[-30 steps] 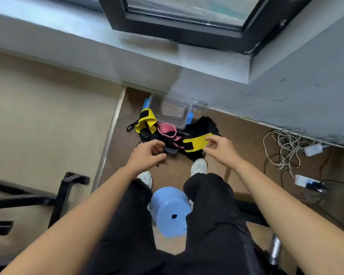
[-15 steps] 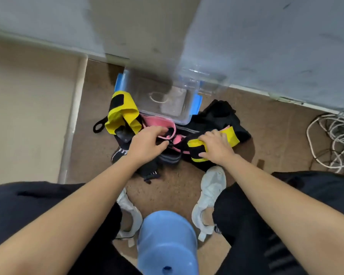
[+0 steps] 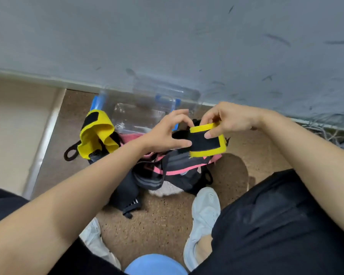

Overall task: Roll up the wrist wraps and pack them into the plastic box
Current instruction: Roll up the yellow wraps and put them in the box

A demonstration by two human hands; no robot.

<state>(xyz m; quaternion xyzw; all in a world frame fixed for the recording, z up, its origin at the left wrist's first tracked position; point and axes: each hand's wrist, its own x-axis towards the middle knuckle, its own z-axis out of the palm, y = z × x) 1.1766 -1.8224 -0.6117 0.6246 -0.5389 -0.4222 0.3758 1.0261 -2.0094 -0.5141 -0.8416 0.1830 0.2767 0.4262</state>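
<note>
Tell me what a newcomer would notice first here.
The yellow wrist wrap with its black patch, held mid-frame between the left hand and the right hand, grabs the eye first. A second yellow wrap is draped to its left, at the near left corner of the clear plastic box.

One head-worn view looks steeply down and forward, close over the left hand [image 3: 166, 133] and right hand [image 3: 231, 120] holding a yellow wrist wrap [image 3: 207, 152]; wall [image 3: 167, 36] at 12 o'clock, floor [image 3: 159, 221] toward 6.
</note>
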